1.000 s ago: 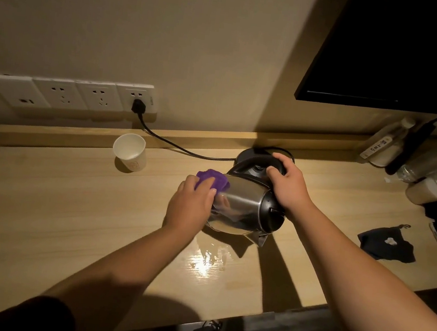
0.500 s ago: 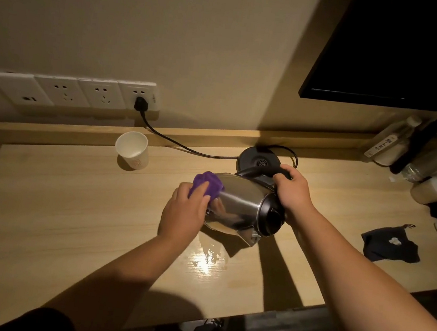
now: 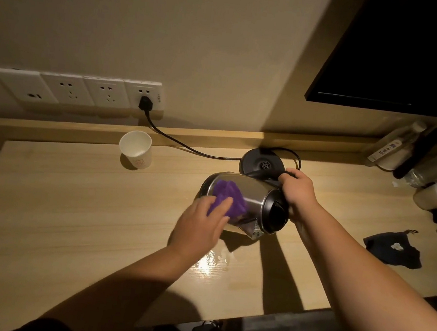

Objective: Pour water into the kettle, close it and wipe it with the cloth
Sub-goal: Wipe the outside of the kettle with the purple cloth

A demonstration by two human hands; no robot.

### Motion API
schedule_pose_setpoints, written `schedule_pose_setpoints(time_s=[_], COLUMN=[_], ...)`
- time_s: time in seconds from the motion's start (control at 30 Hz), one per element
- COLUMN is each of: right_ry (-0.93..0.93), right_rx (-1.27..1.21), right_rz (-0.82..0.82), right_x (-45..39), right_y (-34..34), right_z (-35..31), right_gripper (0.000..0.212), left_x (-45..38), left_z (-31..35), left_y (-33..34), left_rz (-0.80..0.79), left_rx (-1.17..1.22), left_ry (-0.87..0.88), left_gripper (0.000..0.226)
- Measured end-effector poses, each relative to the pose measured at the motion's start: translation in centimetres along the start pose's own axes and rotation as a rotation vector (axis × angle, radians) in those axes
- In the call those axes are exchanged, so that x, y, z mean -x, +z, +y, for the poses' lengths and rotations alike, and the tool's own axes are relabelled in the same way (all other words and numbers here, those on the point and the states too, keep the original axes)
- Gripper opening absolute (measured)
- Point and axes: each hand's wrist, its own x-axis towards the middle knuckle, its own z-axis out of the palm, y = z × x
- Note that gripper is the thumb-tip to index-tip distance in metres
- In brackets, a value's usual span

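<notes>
- I judge I am on the last part of the job, the wiping. The kettle [image 3: 246, 200] has its black lid shut, so the pouring and closing look done.
- I cannot see inside, so I cannot tell how much water is in it.
- My right hand [image 3: 296, 187] is wrapped tight around the black handle and holds the kettle tipped on its side above the table [image 3: 56, 200], off its round black base [image 3: 262, 165].
- My left hand [image 3: 201, 225] has its fingers almost flat and presses the purple cloth [image 3: 228, 201] on the kettle's shiny side.
- The kettle is silver and shiny, with a black top and handle.
- A small wet patch [image 3: 212, 263] shines on the table just below the kettle. It may need a wipe too.
- A white paper cup [image 3: 136, 149] stands well apart, near the wall.
</notes>
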Motion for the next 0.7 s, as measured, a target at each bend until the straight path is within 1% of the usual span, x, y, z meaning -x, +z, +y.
schedule_pose_setpoints(time_s=[0.07,0.1,0.17,0.23,0.27,0.33,0.37,0.43,0.5,0.6,0.7], right_ry=[0.015,0.014,0.009,0.011,0.011,0.008,0.002,0.0,0.0,0.006,0.035], right_rx=[-0.026,-0.027,-0.028,-0.03,-0.027,-0.018,-0.005,0.022,0.019,-0.006,-0.033], right_rz=[0.034,0.044,0.054,0.071,0.075,0.069,0.06,0.042,0.037,0.04,0.047], right_x=[-0.3,-0.5,-0.6,-0.7,-0.8,-0.9,-0.9,-0.9,-0.8,-1.0,-1.1], right_y=[-0.1,-0.1,-0.1,0.0,0.1,0.2,0.2,0.3,0.3,-0.1,-0.5], right_z=[-0.1,-0.1,-0.1,0.0,-0.1,-0.3,-0.3,-0.3,-0.3,-0.1,0.2], right_gripper=[0.04,0.038,0.031,0.02,0.015,0.014,0.016,0.03,0.033,0.027,0.025], left_x=[0.3,0.4,0.4,0.2,0.0,-0.2,-0.2,-0.1,0.3,1.6,3.0], left_z=[-1.9,-2.6,-3.0,-2.3,-1.6,0.2,1.1,2.1,1.9,0.3,-1.2], left_y=[0.0,0.1,0.2,0.2,0.1,0.1,0.3,0.5,0.6,0.9,1.3], left_rz=[-0.052,-0.075,-0.089,-0.067,-0.049,-0.026,-0.023,-0.025,-0.023,-0.037,-0.112], left_rx=[-0.03,-0.047,-0.047,-0.015,0.001,0.02,0.023,0.019,-0.004,-0.026,-0.08], left_ry=[-0.155,-0.194,-0.226,-0.223,-0.197,-0.094,-0.028,0.087,0.162,0.22,0.193], left_gripper=[0.044,0.045,0.046,0.046,0.045,0.044,0.045,0.047,0.047,0.055,0.066])
